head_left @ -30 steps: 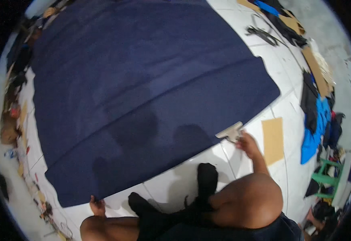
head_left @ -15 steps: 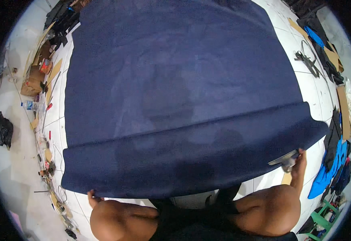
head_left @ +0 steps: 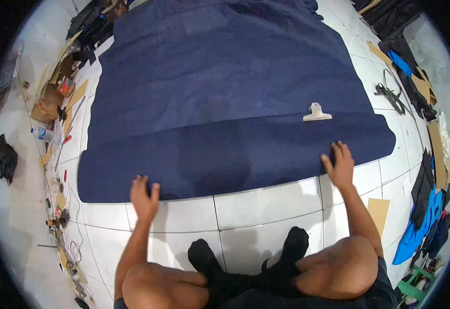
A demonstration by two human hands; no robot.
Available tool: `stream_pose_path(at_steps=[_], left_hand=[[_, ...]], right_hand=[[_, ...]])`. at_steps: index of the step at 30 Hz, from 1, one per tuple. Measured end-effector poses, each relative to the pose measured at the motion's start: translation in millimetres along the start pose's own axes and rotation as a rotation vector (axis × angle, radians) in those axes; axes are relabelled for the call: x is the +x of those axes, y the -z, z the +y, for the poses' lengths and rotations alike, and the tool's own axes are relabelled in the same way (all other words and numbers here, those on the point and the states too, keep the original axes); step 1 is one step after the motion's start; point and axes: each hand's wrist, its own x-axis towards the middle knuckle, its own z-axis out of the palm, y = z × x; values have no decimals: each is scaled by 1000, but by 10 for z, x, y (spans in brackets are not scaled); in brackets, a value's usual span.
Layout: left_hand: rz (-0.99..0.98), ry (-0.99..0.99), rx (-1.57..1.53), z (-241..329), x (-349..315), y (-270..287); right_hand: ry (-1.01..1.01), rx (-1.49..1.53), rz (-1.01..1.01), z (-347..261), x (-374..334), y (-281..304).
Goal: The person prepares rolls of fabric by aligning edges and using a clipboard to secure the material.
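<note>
A large dark blue sheet of fabric (head_left: 184, 87) covers the floor before me, its near part folded over into a broad band. My left hand (head_left: 144, 196) rests at the near folded edge, left of the middle, fingers spread and holding nothing. Toward the right end of the same band lies my right hand (head_left: 341, 164), palm down with fingers apart. Beyond it, a pale metal bulldog clip (head_left: 317, 113) lies on the fabric by the far edge of the folded band; neither hand touches it.
White floor tiles (head_left: 266, 211) show around my feet. Along the left are a cardboard box (head_left: 47, 109), a plastic bottle (head_left: 43, 134) and small tools. On the right lie a dark strap (head_left: 390, 97), cardboard pieces (head_left: 377, 219), blue and black cloth (head_left: 415, 234) and a green stool (head_left: 414, 286).
The near fabric edge has moved away from me, baring tiles and my feet. The clip has left my right hand and lies on the fabric. Both hands have moved forward and opened.
</note>
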Motion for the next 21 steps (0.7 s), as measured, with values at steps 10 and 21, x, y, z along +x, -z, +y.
stream_pose_path(at_steps=[10, 21], left_hand=[[-310, 124, 72, -8, -210, -604], [581, 1085, -420, -803, -347, -315]], right_hand=[[-3, 82, -352, -18, 22, -416], [-1312, 990, -531, 297, -449, -322]])
